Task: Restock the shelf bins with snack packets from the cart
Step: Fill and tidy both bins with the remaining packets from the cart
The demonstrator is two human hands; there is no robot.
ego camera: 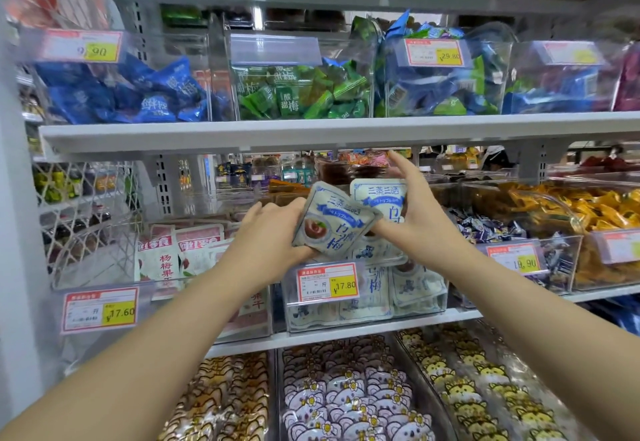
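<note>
A white-and-blue plastic snack packet (pixel 332 224) is held tilted in the closed grip of the left hand (pixel 266 238). Just right of that grip, a second packet (pixel 377 193) is pinched upright by the right hand (pixel 419 215), index finger raised. Directly below both grips lies a clear plastic shelf bin (pixel 419 302).

1 head-worn camera looks forward, close to the shelf bins (pixel 367 305).

A shop: price tags (pixel 327 283) on snack bins (pixel 363 302).
</note>
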